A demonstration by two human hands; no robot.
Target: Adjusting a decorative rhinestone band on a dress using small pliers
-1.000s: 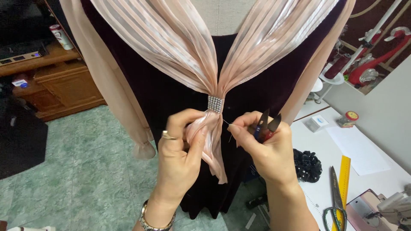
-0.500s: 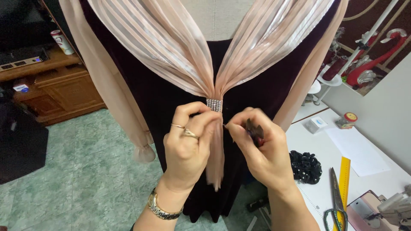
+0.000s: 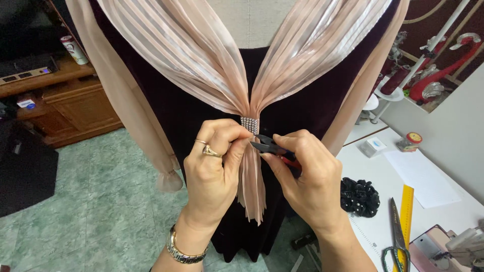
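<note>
Two hands meet at the middle of the scene, just below a small rhinestone band [image 3: 249, 125] that gathers a pleated peach scarf [image 3: 201, 55] on a dark velvet dress [image 3: 171, 108] worn by a dress form. The left hand [image 3: 212, 166] has its grip closed, thumb and fingertips pinching the scarf's hanging tail right under the band; two rings sit on its fingers and a metal watch [image 3: 184, 249] circles the wrist. The right hand [image 3: 307, 176] has its grip wrapped around small thread snips [image 3: 267, 146] with a red handle, the dark blades pointing left and touching the fabric beside the left thumb.

On the white tabletop [image 3: 378, 231] at the right lie a black beaded trim [image 3: 359, 196] near the right wrist, a yellow ruler [image 3: 403, 211] and long scissors [image 3: 398, 234] with green handles nearer still, a white sheet of paper [image 3: 421, 176], a small pale square packet [image 3: 372, 146] and a round tape roll [image 3: 411, 141] with a red and yellow top farther off.

Far left, a wooden cabinet [image 3: 75, 108] carries a white cylindrical can [image 3: 74, 49] with a red label and a small white-and-blue box [image 3: 26, 104] on its lower ledge.
</note>
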